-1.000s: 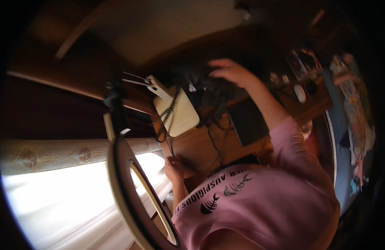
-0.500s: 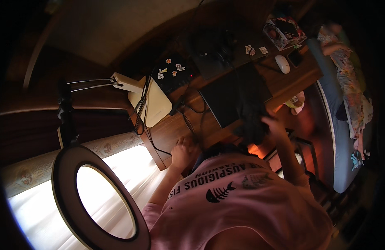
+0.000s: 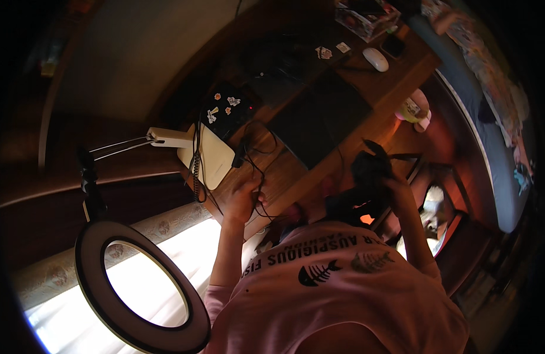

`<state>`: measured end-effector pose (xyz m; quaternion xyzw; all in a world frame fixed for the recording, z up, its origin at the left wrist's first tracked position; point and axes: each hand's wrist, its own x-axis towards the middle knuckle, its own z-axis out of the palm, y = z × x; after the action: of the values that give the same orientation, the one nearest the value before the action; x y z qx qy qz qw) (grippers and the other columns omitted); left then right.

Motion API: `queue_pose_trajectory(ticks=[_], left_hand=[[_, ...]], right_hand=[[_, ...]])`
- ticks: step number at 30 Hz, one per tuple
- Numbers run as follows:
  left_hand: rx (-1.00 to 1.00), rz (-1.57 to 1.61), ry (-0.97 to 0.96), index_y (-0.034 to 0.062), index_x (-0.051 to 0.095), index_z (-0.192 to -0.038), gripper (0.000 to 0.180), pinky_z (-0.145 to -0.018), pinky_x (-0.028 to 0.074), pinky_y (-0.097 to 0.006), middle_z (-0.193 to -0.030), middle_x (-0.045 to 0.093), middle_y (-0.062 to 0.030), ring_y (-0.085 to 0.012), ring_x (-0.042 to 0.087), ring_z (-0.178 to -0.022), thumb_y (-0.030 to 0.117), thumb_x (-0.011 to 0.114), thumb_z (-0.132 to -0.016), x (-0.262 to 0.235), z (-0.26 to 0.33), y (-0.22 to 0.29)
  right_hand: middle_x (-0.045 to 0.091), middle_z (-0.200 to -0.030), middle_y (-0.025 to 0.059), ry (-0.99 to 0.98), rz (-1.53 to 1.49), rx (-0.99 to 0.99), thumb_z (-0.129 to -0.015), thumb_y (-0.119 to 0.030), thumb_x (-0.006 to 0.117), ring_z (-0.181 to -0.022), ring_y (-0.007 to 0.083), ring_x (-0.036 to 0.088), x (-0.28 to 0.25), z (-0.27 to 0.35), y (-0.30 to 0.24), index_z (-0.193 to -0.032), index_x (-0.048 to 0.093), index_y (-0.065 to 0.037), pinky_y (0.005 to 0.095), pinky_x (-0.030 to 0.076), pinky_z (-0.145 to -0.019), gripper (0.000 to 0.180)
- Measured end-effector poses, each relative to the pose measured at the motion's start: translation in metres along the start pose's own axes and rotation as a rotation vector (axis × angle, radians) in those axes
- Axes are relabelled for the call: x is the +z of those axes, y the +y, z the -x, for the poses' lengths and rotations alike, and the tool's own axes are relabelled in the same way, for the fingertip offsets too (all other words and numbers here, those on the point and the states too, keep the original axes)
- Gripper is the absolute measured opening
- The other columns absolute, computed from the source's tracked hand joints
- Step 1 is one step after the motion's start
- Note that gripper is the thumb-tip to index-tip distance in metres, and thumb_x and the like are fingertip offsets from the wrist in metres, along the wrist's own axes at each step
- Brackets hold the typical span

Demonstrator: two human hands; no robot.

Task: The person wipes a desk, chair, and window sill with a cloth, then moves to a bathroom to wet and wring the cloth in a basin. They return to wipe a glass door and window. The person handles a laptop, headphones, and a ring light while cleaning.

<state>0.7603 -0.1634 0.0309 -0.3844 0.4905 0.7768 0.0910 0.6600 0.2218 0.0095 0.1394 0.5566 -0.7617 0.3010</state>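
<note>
A dim room with a wooden tabletop running from centre toward two o'clock. The left hand, at about nine o'clock of centre, is closed around a bundle of black cables that trail up to a white box and a stickered black case. The right hand, at three o'clock of the left, grips a dark bundled object; what it is cannot be told. A black laptop lies between them. A ring light fills seven o'clock; a white mouse sits at one o'clock.
</note>
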Motion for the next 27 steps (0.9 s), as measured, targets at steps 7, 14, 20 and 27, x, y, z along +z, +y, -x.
queue_pose_trajectory(ticks=[7, 14, 20, 27], left_hand=[[0.055, 0.126, -0.302, -0.0030, 0.049, -0.124, 0.037, -0.056, 0.037, -0.025, -0.095, 0.058, -0.0056, -0.0079, 0.037, -0.056, 0.008, 0.048, -0.089, 0.018, 0.012, 0.079], [0.208, 0.229, -0.542, -0.0052, 0.050, -0.123, 0.036, -0.064, 0.045, -0.028, -0.118, 0.057, -0.0099, -0.0088, 0.046, -0.067, 0.003, 0.048, -0.088, 0.015, 0.024, 0.152], [0.047, 0.502, -0.621, -0.0101, 0.036, -0.131, 0.044, -0.077, 0.053, -0.033, -0.130, 0.048, -0.0170, -0.0178, 0.055, -0.079, -0.005, 0.046, -0.088, 0.027, 0.025, 0.187], [-0.160, 0.848, -0.646, -0.0118, 0.031, -0.130, 0.043, -0.092, 0.050, -0.039, -0.129, 0.044, -0.0263, -0.0294, 0.057, -0.101, -0.009, 0.039, -0.088, 0.039, 0.015, 0.195]], right_hand=[[0.059, -0.114, 0.0121, 0.140, -0.225, 0.148, -0.084, -0.006, 0.050, -0.096, 0.0220, 0.060, -0.032, 0.044, 0.102, -0.129, 0.047, -0.003, 0.0310, 0.049, -0.085, 0.045], [0.061, -0.113, 0.0113, 0.127, -0.075, 0.163, -0.081, 0.003, 0.051, -0.102, 0.0203, 0.059, 0.014, 0.085, 0.131, -0.122, 0.055, 0.004, 0.0305, 0.048, -0.089, 0.041], [0.058, -0.112, 0.0210, 0.070, 1.321, -0.877, -0.075, -0.003, 0.056, -0.118, 0.0389, 0.048, 0.118, 0.031, 0.131, -0.107, 0.061, 0.005, 0.0475, 0.037, -0.102, 0.033], [0.060, -0.111, 0.0165, -0.560, 1.170, -1.057, -0.073, -0.005, 0.059, -0.115, 0.0329, 0.051, 0.171, 0.006, 0.167, -0.103, 0.062, 0.001, 0.0461, 0.041, -0.097, 0.030]])
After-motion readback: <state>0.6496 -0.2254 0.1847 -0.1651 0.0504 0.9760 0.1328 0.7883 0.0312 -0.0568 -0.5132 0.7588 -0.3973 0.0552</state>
